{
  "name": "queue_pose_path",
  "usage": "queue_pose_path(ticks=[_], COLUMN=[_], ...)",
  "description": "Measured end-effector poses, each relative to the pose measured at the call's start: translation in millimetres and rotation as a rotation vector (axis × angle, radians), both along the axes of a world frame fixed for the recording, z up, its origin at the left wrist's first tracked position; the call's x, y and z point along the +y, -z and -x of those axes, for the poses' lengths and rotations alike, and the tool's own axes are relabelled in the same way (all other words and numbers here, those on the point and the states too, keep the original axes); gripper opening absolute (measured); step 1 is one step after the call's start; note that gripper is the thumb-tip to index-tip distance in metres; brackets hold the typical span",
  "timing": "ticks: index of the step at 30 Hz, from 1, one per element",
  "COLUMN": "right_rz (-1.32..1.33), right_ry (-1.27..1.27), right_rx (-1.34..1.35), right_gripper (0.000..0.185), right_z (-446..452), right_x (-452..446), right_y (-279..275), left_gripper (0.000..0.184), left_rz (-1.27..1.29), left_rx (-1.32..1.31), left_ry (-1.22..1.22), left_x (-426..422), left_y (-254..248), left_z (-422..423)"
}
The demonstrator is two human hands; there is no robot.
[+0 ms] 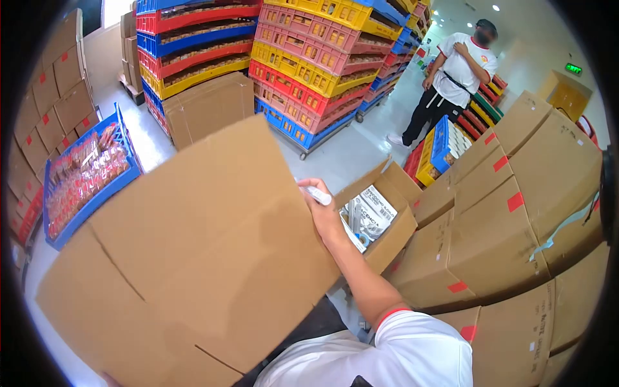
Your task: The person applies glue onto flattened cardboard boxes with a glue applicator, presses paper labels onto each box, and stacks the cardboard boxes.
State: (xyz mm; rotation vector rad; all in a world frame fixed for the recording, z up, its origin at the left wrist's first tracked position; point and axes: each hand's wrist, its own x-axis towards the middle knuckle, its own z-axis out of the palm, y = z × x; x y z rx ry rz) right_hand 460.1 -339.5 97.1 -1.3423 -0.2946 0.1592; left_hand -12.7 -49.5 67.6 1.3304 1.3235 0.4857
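Note:
A large flattened cardboard box (213, 238) with slits between its flaps is held up in front of me, tilted. My right hand (320, 209) is closed at its right edge, with a white marker (317, 195) between the fingers and the hand against the cardboard. Only a sliver of my left hand (111, 380) shows at the lower left edge of the cardboard; its fingers are hidden. Just right of my right hand stands an open carton (394, 242) holding printed labels (374, 213) and a roll of tape (362, 240).
Taped cartons (490, 213) are stacked on the right. Stacked colored crates (316, 71) of packed goods stand ahead on wheels. At left are a blue crate (132, 158) of wrapped items and more cartons (48, 109). A person (461, 71) stands at the back right.

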Motion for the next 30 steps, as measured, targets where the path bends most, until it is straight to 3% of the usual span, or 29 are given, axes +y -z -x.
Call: queue_pose_path(ticks=[2,5,8,13,16,17,19,20,22,24,25,30], right_rz=[0.278,0.49,0.678,0.651,0.582,0.574,0.561,0.484,0.405,0.478,0.426,0.543], right_ry=[-0.017,-0.006,-0.039,-0.087,-0.098,-0.019,0.055,0.061,0.068,-0.13,-0.099,0.011], right_rx=[-0.096,-0.241,-0.128,-0.078,-0.038,-0.129,-0.225,-0.273,-0.317,-0.438,-0.63,-0.82], right_gripper=[0.018,0.02,0.022,0.023,0.024,0.024,0.024,0.028,0.031,0.04,0.048,0.042], right_z=[-2,7,25,22,23,27,37,41,49,59,60,65], right_x=[-13,-22,-24,-35,-28,-23,-9,-2,5,6,10,-14], right_y=[20,43,42,81,63,45,15,4,-9,-11,-7,-27], left_gripper=[0.07,0.073,0.075,0.079,0.072,0.072,0.082,0.082,0.066,0.063,0.061,0.074], left_rz=[-0.002,-0.008,-0.02,-0.106,-0.425,-0.424,-0.93,-0.934,-1.283,-1.185,-1.084,-1.048], left_rx=[0.032,0.089,0.168,0.4,0.694,0.692,0.677,0.676,0.407,0.39,0.373,0.41], left_ry=[0.008,0.022,0.052,0.084,0.167,0.174,0.267,0.26,0.464,0.573,0.675,0.925], left_x=[0,1,4,0,4,6,11,34,92,51,32,3], left_y=[-2,-4,-7,-19,-17,-18,-21,1,66,20,-5,-13], left_z=[3,8,15,29,23,18,9,13,25,-35,-68,-155])
